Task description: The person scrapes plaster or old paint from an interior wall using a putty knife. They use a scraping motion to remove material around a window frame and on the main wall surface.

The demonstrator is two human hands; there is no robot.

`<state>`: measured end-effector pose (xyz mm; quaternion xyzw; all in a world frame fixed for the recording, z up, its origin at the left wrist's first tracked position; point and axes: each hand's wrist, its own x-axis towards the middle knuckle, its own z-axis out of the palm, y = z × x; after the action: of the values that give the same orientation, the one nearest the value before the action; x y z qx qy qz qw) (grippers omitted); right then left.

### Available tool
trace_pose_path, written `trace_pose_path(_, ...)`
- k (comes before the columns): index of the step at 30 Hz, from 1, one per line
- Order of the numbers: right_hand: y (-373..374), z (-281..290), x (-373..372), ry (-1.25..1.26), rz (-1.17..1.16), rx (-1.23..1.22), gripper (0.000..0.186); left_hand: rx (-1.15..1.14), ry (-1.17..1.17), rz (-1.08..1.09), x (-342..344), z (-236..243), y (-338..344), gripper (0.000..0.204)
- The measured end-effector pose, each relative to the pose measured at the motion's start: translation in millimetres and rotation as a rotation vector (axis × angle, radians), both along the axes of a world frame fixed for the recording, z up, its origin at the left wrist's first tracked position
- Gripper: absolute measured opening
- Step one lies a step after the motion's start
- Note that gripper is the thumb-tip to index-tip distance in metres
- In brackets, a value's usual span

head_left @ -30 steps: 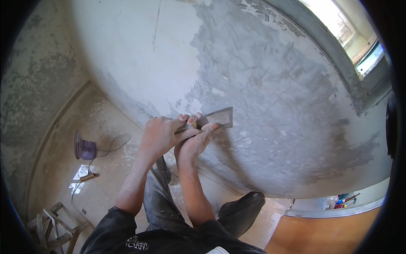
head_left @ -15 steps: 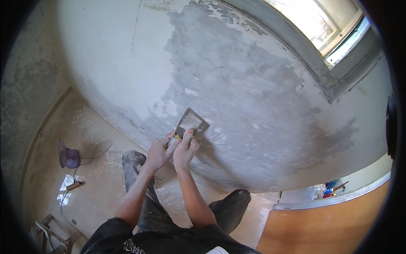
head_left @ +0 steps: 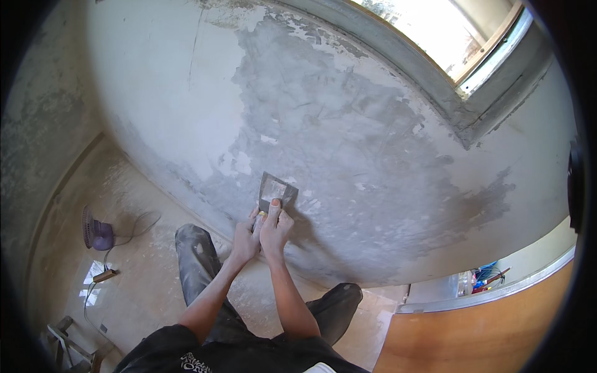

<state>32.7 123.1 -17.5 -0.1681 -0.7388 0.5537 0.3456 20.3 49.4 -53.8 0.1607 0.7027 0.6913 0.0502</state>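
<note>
Both my hands are closed together round the handle of a putty knife [head_left: 273, 188], just in front of the wall. My left hand [head_left: 246, 239] wraps the handle from the left. My right hand [head_left: 274, 233] grips from the right, its thumb stretched up onto the base of the blade. The wide, whitish-smeared blade points up against the wall [head_left: 336, 124], which has a large grey patch bordered by white, flaking coating. Most of the handle is hidden in my fingers.
A window [head_left: 448, 43] opens at the upper right of the wall. On the dusty floor at left stand a purple fan [head_left: 98, 233], a power strip [head_left: 104, 275] with cords, and a stepladder-like frame [head_left: 68, 348]. An orange-brown wooden panel [head_left: 472, 336] is at lower right.
The putty knife and both hands have shifted slightly downward in the view, and the blade has turned a little. The whole scene has slid a bit left as the view moved.
</note>
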Motion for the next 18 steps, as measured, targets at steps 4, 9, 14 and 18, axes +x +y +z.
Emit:
trace_pose_path(4, -3, 37, -3, -0.007, -0.004, 0.101, 0.053, 0.044, -0.009, 0.060, 2, 20, 1, 0.044)
trace_pose_path(9, 0, 28, 1, -0.034, -0.013, 0.144, 0.052, 0.057, 0.173, 0.119, -2, -28, 21, 0.047)
trace_pose_path(14, 9, 24, 10, -0.173, 0.063, 0.118, 0.053, 0.067, -0.149, 0.045, 22, -3, 16, 0.048)
trace_pose_path(18, 8, 25, 11, -0.182, 0.061, 0.065, 0.055, 0.120, -0.165, 0.060, 27, 2, 15, 0.048)
